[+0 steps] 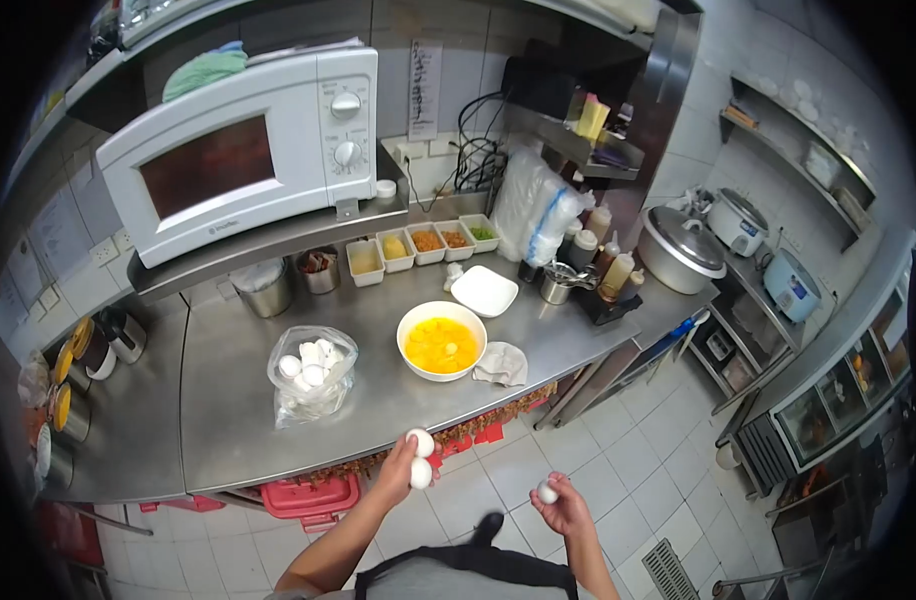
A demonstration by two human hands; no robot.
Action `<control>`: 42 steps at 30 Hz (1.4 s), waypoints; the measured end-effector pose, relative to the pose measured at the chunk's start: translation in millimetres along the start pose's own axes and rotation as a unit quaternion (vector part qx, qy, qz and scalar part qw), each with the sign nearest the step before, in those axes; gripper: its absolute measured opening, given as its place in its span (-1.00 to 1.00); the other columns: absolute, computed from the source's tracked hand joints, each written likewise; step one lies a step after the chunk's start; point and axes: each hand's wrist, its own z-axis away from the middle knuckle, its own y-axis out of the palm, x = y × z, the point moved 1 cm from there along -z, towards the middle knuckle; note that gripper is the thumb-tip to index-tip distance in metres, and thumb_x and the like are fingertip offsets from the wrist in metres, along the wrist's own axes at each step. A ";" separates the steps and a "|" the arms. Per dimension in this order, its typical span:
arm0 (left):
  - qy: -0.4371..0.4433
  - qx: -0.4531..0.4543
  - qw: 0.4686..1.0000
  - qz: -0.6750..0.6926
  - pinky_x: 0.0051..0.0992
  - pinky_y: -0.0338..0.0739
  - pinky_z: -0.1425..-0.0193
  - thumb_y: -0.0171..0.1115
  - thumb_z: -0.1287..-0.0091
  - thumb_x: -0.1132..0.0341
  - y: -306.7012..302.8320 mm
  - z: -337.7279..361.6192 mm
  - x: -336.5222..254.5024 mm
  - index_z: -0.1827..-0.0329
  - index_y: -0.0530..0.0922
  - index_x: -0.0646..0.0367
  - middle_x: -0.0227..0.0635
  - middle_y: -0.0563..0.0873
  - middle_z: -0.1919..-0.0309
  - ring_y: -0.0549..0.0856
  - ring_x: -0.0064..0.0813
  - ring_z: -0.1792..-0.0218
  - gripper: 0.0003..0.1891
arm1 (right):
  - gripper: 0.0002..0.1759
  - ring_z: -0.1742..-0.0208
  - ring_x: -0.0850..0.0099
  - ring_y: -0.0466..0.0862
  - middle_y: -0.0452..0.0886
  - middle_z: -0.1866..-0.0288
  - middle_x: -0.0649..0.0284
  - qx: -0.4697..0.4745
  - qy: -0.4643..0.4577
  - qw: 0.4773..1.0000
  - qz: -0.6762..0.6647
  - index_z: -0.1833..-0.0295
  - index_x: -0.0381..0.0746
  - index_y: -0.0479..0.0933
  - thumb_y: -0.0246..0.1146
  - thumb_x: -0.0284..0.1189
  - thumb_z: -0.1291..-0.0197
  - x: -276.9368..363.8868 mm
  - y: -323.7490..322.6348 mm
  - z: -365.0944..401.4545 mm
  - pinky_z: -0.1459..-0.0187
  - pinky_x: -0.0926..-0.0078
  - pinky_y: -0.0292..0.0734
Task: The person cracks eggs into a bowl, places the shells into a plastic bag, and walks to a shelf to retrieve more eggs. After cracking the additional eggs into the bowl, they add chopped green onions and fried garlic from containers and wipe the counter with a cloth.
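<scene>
My left hand holds two white eggs just off the front edge of the steel counter. Over the floor to the right, my right hand has its fingers closed around another white egg. On the counter, a white bowl contains several yellow yolks. To its left, a clear plastic bag lies open with several white eggs and shells in it. A crumpled pale cloth touches the bowl's right side, and an empty white square dish stands behind it.
A white microwave sits on a raised shelf. Several small food containers line the back. Sauce bottles and a large lidded pot are at the right. A red bin is under the counter's front edge.
</scene>
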 end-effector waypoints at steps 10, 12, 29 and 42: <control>0.085 -0.201 0.953 0.208 -0.34 0.56 0.44 -0.24 -0.53 -0.13 6.0 -42.6 -2.4 -0.21 0.34 -0.05 -0.23 0.63 0.05 0.64 -0.33 0.43 -0.56 | -0.65 -0.01 0.11 0.67 0.58 -0.04 0.04 0.148 0.131 0.979 0.050 -0.19 -0.17 0.37 0.15 -0.32 -0.36 129.1 77.9 -169.2 0.13 0.21 0.69; 0.103 -0.239 0.932 0.253 -0.33 0.54 0.45 -0.23 -0.52 -0.14 18.9 -39.0 -14.7 -0.20 0.35 -0.09 -0.25 0.63 0.07 0.63 -0.34 0.45 -0.57 | -0.67 -0.01 0.13 0.67 0.59 -0.04 0.03 0.159 0.164 0.971 0.075 -0.20 -0.17 0.39 0.12 -0.35 -0.37 144.4 102.8 -214.3 0.15 0.27 0.70; 0.152 -0.279 0.921 0.225 -0.38 0.52 0.51 -0.10 -0.48 -0.09 25.6 -87.0 -55.8 -0.11 0.37 -0.08 -0.29 0.58 0.13 0.59 -0.40 0.49 -0.65 | -0.58 -0.24 0.00 0.40 0.37 -0.19 -0.06 0.366 -0.325 0.624 0.609 -0.22 -0.30 0.34 0.17 -0.50 -0.25 118.9 191.2 -315.9 -0.29 0.25 0.29; 0.317 -0.128 0.803 -0.488 -0.44 0.58 0.20 0.19 -0.35 0.26 19.4 -181.0 -159.7 0.01 0.50 0.09 -0.29 0.52 0.06 0.64 -0.35 0.22 -0.78 | -0.60 0.06 0.37 0.57 0.48 -0.05 0.20 0.319 -0.141 0.785 0.512 -0.28 -0.20 0.27 0.12 -0.36 -0.40 110.6 226.7 -324.3 0.05 0.45 0.51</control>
